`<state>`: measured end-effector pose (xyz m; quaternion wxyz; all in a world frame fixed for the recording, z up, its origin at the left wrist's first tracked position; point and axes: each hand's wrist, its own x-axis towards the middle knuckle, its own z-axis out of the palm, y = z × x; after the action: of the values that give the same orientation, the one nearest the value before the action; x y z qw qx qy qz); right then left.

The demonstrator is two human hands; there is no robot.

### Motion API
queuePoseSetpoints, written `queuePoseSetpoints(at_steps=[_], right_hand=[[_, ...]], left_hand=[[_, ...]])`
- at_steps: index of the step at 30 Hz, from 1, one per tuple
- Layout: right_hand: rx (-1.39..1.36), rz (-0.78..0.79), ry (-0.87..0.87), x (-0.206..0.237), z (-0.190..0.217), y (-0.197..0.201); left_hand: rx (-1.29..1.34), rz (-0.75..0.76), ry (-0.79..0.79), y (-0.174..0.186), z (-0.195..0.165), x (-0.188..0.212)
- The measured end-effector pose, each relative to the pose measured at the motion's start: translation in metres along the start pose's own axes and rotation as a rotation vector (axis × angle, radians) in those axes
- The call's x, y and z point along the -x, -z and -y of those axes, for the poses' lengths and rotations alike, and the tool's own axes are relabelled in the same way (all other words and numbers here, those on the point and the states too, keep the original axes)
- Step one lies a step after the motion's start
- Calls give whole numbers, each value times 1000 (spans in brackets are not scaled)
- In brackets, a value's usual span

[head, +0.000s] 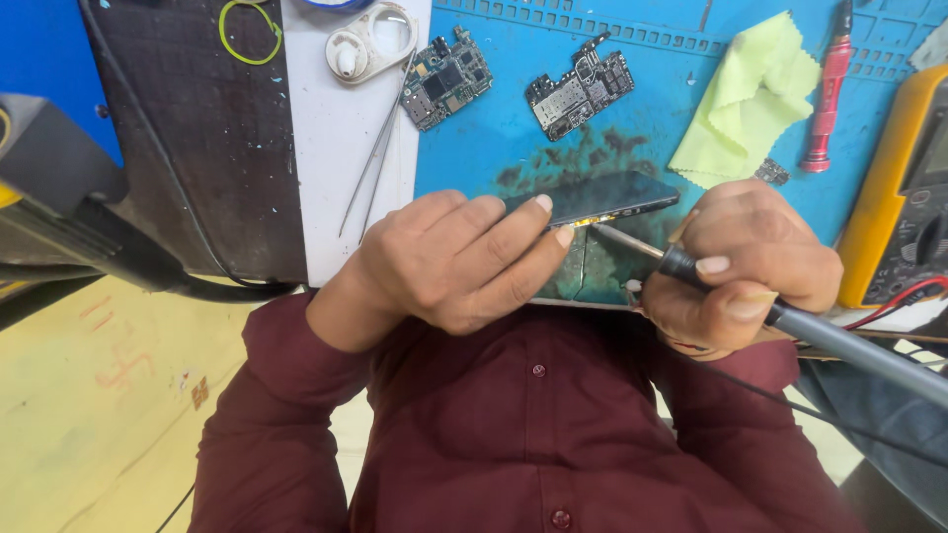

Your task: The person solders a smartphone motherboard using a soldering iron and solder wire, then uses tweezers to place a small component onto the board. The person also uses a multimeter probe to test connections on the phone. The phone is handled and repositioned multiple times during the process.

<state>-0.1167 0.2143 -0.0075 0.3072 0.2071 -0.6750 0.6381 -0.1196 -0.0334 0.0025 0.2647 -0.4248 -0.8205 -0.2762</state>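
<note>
Blue matting (pixel 494 138) covered the desk, with a white strip (pixel 341 188) and a dark panel (pixel 227 148) beside it on the left. Near the mat's front edge the left hand (pixel 449 262) had its grip closed around a dark phone (pixel 592 197), thumb and fingertips pinching its near end and lifting it tilted above the mat. The right hand (pixel 750 266) was wrapped tight around the grey handle of a soldering iron (pixel 691 271), whose thin metal tip met the phone's lower edge, where a small yellow part showed.

Farther back on the mat lay two bare circuit boards (pixel 449 79), (pixel 581 91), side by side and apart. A folded pale-green cloth (pixel 750 99) rested to the right of them, just beside a red screwdriver (pixel 828 94). A yellow multimeter (pixel 904 197) stood at the right edge, with red and black leads trailing from it. On the white strip sat a small round white container (pixel 370 41) and metal tweezers (pixel 380 148); a yellow-green ring (pixel 250 30) lay on the dark panel.
</note>
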Motion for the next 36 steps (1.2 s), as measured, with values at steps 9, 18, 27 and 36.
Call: queuePoseSetpoints(at_steps=[9,18,27,36], right_hand=[[34,73,-61,-1,6,0],[27,73,-24,-3,0,-1],[34,70,-44,-3,3,-2],[40,82,-61,-4,4,-1]], left_hand=[[-17,-12,-17,-4,0,2],[-16,-19,-25,-6,1,2],[-14,-25,-30,-7,2,1],[-8,-25,-34,-6,2,1]])
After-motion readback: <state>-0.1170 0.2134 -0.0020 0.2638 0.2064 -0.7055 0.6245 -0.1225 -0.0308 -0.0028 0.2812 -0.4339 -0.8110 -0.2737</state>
